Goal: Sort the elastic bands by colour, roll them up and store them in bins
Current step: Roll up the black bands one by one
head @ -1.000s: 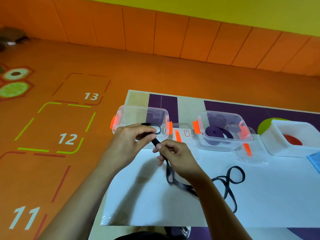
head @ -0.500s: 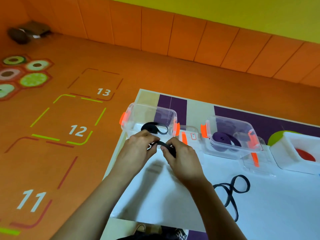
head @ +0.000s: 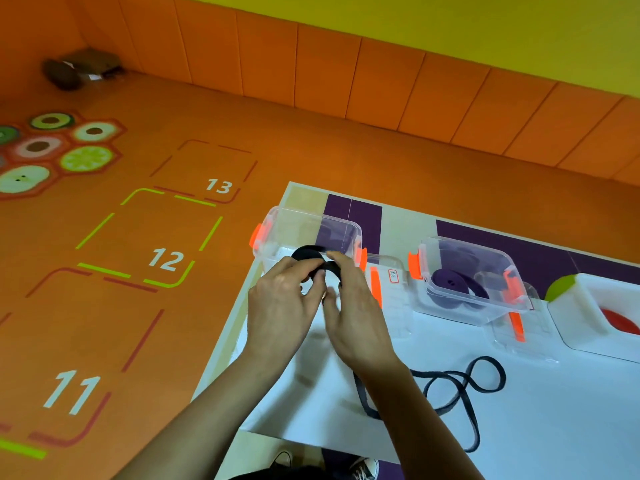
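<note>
We see an orange floor [head: 311, 150] with dashed squares that carry the white numbers 13 [head: 219, 186], 12 [head: 166, 259] and 11 [head: 74, 393]. At the far left, fruit hexagons [head: 86, 158] are printed on it. Orange wall panels [head: 381, 84] stand under a yellow strip [head: 450, 26]. In the corner lies a dark object [head: 79, 69], perhaps a bag; it is blurred. The tabletop [head: 304, 199] shows purple and beige fields, and a white sheet [head: 554, 427] covers its near part. Sneakers [head: 363, 467] show below its edge.

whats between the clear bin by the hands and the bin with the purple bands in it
In the head view, a clear lid with an orange clip lies flat between the left clear bin and the purple-band bin.
</note>
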The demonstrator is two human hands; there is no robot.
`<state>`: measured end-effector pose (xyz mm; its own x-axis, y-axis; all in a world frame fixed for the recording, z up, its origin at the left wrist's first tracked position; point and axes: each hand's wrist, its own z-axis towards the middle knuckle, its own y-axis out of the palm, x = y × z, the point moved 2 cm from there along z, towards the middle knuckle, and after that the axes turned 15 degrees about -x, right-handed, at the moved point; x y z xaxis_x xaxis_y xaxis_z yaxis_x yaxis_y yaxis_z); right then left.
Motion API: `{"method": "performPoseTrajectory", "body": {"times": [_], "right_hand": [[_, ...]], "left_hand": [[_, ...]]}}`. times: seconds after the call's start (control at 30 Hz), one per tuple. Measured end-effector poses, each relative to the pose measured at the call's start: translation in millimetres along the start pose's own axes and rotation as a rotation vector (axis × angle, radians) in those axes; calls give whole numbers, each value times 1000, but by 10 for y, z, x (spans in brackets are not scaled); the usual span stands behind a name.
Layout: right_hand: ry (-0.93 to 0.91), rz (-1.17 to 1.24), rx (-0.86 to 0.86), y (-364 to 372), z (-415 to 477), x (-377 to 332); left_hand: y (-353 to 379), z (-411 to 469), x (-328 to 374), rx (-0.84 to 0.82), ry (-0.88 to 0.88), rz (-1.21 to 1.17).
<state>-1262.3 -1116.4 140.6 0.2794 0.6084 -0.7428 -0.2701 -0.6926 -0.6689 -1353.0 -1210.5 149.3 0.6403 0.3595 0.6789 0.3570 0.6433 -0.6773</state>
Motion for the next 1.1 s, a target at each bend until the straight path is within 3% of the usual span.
{"method": "performPoseTrajectory", "body": {"times": [0.27,0.37,0.47,0.57,0.87,1.1], "right_hand": [[36,-267,12,12,18,32],[25,-227,-107,8,-20,80],[-19,-189,-193,-36,-51,122],[-70,-125,-275,-57,-90,88],[-95,-11,-293,-94,-108,102],[-43,-69,-83,-135,-54,48]], "left_hand": [[-48,-75,61,-107,-220,-191],[-86,-6,-92,-312,-248,-193],[-119,55,-292,-566,-354,-470],[-167,44,-362,-658,-437,-774],[-98,3,-406,-604,-422,-1059],[45,-30,-257,-423,-410,-1220]]}}
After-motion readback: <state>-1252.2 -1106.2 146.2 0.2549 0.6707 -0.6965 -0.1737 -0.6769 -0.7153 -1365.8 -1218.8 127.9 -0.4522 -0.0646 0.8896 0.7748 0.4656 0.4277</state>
